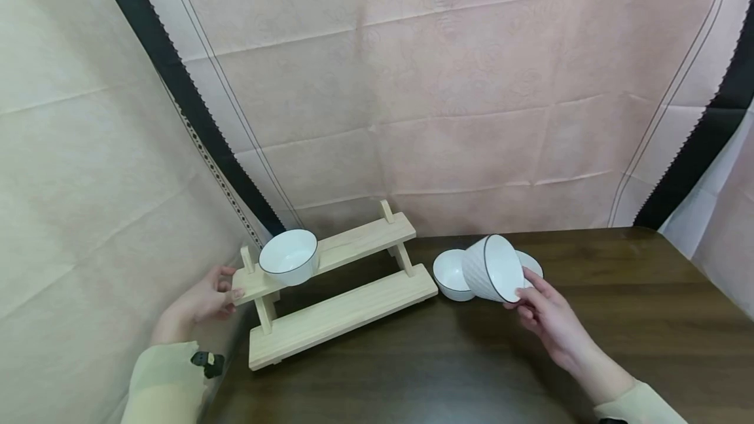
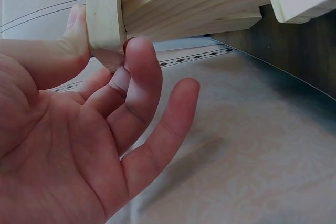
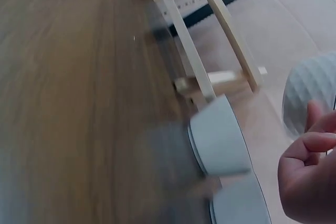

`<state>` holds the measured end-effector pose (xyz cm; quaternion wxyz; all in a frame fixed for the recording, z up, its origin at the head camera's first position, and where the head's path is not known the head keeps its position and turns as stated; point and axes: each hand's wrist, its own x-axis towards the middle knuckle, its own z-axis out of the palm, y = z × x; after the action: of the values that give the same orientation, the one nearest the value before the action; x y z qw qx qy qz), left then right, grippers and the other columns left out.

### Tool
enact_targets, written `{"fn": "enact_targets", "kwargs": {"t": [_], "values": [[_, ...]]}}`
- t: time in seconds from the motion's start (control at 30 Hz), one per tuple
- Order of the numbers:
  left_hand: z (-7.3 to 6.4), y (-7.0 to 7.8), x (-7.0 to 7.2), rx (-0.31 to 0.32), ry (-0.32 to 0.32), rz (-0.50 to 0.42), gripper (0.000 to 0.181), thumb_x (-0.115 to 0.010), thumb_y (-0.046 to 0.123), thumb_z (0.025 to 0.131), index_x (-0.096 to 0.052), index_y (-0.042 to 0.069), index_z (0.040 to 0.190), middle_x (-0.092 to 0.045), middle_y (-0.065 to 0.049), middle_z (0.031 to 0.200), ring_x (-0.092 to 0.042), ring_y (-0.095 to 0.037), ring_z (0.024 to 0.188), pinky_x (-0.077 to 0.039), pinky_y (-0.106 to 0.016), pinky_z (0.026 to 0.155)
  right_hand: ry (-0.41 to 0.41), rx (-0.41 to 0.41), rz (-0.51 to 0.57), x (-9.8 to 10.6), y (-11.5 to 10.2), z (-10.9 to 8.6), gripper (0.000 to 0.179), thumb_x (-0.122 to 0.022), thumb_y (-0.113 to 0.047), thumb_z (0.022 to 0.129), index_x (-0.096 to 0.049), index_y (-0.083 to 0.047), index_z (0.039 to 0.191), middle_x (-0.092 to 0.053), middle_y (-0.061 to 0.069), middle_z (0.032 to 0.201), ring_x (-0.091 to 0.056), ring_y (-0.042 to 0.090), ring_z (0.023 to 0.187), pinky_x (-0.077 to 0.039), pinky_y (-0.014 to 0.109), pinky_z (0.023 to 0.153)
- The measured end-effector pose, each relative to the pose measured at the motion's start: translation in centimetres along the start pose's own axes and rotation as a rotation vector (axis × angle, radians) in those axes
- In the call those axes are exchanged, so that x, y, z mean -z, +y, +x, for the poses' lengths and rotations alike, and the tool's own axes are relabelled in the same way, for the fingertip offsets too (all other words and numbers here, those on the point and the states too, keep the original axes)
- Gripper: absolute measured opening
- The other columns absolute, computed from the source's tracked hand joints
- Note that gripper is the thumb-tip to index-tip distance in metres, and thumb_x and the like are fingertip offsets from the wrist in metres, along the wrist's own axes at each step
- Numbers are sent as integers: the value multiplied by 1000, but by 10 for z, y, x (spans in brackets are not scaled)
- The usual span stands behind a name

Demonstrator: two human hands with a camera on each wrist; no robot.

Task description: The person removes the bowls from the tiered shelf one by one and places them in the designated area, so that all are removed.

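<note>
My left hand (image 1: 203,300) grips the left end of the upper board of a two-tier wooden rack (image 1: 347,316). In the left wrist view the thumb and index finger pinch the board's end (image 2: 103,14), while the other fingers curl loosely. On the rack's upper board, near that end, stands a white bowl (image 1: 288,255) with a dark rim. My right hand (image 1: 550,322) pinches the rim of another white bowl (image 1: 502,267), patterned outside and tilted on its side in the air. Behind it stand a white bowl (image 1: 450,273) and another bowl (image 1: 532,263), partly hidden.
The rack stands at an angle on a dark brown wooden table (image 1: 618,293), its lower board bare. Pale cloth (image 1: 459,97) with black bands hangs behind the table and along the left side, close to my left hand.
</note>
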<state>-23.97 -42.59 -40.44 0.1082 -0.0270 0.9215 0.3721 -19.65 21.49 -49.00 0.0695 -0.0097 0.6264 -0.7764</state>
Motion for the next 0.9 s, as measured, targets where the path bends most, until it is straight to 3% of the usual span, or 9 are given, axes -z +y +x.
{"fn": "enact_targets", "kwargs": {"t": [0.17, 0.4, 0.7, 0.9], "values": [[1, -1, -1, 13, 2, -4, 68, -62, 14, 111, -17, -10, 156, -63, -29, 117, -70, -24, 91, -66, -51, 86, 4, 17, -15, 31, -2, -12, 34, -53, -14, 114, -53, -38, 138, -75, -8, 84, -50, 0, 64, -44, 19, 62], [1, 0, -1, 11, 5, 3, 69, -63, 13, 111, -17, -10, 156, -64, -29, 116, -69, -24, 90, -66, -51, 85, 72, -1, 38, 69, 3, -25, 35, -51, -14, 115, -63, -45, 126, -77, -8, 87, -53, 0, 67, -42, 17, 60], [-2, 0, 1, 19, -9, 0, 72, -64, 16, 110, -16, -9, 157, -66, -23, 113, -69, -24, 91, -66, -46, 85, 132, -29, 88, 105, 12, -31, 38, -48, -13, 116, -68, -45, 116, -80, -7, 88, -53, 0, 66, -41, 18, 60], [-2, 2, 3, 36, -15, -10, 73, -65, 18, 110, -17, -7, 158, -64, -21, 113, -68, -23, 92, -66, -46, 86, 149, -36, 56, 126, 13, -30, 39, -46, -12, 117, -67, -45, 114, -81, -8, 88, -53, 0, 67, -39, 17, 60]]}}
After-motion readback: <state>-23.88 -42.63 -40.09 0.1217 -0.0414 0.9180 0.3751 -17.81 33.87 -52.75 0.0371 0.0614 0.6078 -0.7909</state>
